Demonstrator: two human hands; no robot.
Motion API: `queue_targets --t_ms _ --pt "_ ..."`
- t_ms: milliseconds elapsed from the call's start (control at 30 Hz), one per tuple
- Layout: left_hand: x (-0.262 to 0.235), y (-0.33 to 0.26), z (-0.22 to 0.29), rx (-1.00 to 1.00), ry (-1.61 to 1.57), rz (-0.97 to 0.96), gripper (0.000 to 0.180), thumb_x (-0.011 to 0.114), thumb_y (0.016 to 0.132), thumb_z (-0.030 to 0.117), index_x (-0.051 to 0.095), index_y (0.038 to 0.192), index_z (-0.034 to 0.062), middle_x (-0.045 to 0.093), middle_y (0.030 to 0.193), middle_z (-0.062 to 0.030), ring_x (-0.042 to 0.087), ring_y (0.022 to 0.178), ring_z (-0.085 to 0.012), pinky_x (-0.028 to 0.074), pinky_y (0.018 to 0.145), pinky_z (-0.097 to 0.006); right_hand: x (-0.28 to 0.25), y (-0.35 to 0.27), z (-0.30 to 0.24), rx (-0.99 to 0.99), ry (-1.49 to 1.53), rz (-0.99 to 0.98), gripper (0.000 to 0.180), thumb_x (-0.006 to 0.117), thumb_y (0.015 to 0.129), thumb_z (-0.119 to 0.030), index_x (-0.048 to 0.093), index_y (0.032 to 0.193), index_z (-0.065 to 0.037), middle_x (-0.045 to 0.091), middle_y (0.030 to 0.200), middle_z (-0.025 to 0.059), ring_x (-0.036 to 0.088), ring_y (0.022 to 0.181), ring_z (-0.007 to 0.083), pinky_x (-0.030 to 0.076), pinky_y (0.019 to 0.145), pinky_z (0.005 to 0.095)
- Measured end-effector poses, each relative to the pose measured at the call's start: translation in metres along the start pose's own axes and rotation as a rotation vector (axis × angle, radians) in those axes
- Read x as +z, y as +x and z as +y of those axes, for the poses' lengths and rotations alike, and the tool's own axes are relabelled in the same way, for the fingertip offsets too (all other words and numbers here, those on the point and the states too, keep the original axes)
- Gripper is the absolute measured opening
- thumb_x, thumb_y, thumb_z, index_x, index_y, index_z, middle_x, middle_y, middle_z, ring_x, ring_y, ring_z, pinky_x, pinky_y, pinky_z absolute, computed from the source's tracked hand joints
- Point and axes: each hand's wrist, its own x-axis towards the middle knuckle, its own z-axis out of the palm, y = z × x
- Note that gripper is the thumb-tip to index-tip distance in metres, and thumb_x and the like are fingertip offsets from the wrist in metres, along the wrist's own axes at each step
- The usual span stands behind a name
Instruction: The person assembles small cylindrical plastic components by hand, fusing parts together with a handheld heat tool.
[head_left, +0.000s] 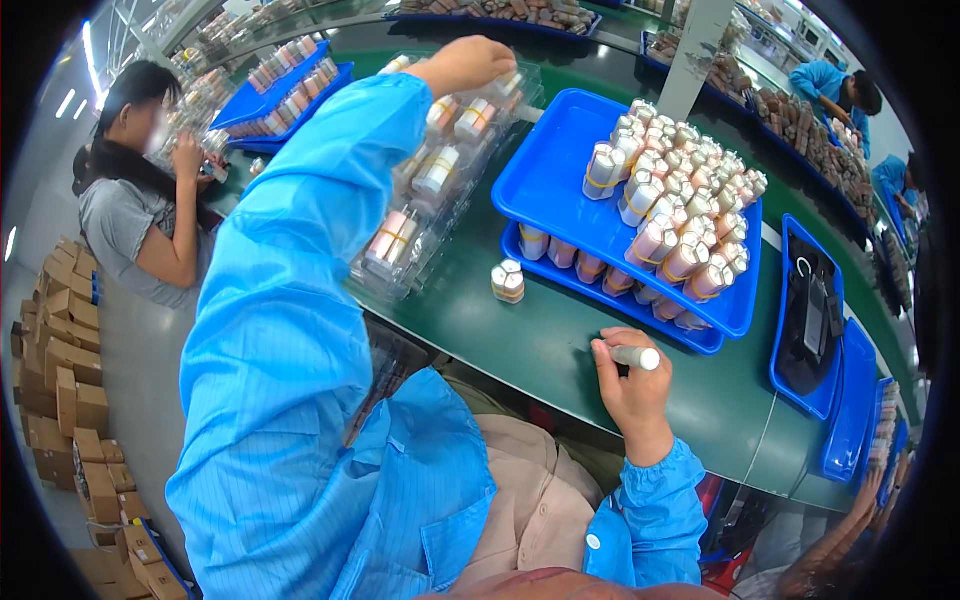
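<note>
My left hand reaches to the far end of a clear plastic blister tray. Its fingers are curled down over a bundle of white tubes; their tips are hidden, and whether they grip it I cannot tell for certain. More banded bundles of white and pinkish tubes lie in the tray's pockets. Close to the table's front edge, my right hand is closed around a single short white tube, its round end pointing right. One banded bundle stands upright on the green table, between the two hands.
Two stacked blue trays hold many upright bundles at the right. Beyond them lies a blue tray with a black pouch. A metal post rises behind. A co-worker sits at the left near other blue trays; cardboard boxes fill the floor.
</note>
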Motion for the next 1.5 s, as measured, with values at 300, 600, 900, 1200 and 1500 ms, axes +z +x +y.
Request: queue_targets --t_ms 300,600,900,1200,1500 --pt "-0.175 -0.27 0.0 -0.092 0.02 -0.021 0.025 0.07 0.096 0.026 0.075 0.099 0.0015 0.072 0.087 -0.0153 0.07 0.08 -0.0262 0.054 0.072 -0.038 -0.001 -0.004 -0.008 0.011 0.024 0.023 0.017 0.081 0.084 -0.003 0.065 0.091 -0.002 0.074 0.092 0.0143 0.072 0.074 0.0277 0.056 0.062 0.0353" --pt "0.02 -0.63 0.026 -0.731 0.044 -0.497 0.04 0.08 0.082 0.04 0.076 0.105 0.0076 0.07 0.105 -0.0181 0.067 0.1 -0.0391 0.052 0.086 -0.05 -0.002 -0.009 -0.003 0.069 0.062 -0.023 0.012 0.076 0.093 -0.005 0.068 0.1 0.001 0.073 0.099 0.0126 0.071 0.089 0.0222 0.057 0.08 0.0338" --pt "0.133 -0.685 0.039 -0.989 -0.006 0.021 0.032 0.085 0.08 0.026 0.077 0.105 0.0086 0.072 0.099 -0.0107 0.059 0.106 -0.033 0.05 0.094 -0.044 0.002 -0.01 0.003 0.125 0.046 -0.006 0.011 0.073 0.097 -0.008 0.07 0.101 0.001 0.073 0.1 0.0099 0.069 0.089 0.0182 0.056 0.08 0.0312" --pt "0.153 -0.708 0.021 -1.059 -0.224 0.261 0.021 0.083 0.081 0.023 0.082 0.098 0.0099 0.075 0.093 -0.0091 0.061 0.107 -0.0296 0.049 0.094 -0.039 0.001 -0.01 0.004 0.189 0.004 -0.032 0.016 0.072 0.1 -0.015 0.07 0.104 0.0 0.071 0.098 0.0056 0.065 0.089 0.0122 0.053 0.08 0.0266" --pt "0.139 -0.72 0.013 -1.23 -0.717 0.464 0.017 0.078 0.092 0.02 0.081 0.101 0.006 0.075 0.097 -0.0032 0.065 0.097 -0.0161 0.05 0.09 -0.029 0.004 -0.011 0.01 0.164 0.074 -0.004 0.015 0.073 0.099 -0.015 0.071 0.101 -0.001 0.072 0.097 0.0061 0.065 0.086 0.0129 0.053 0.077 0.027"
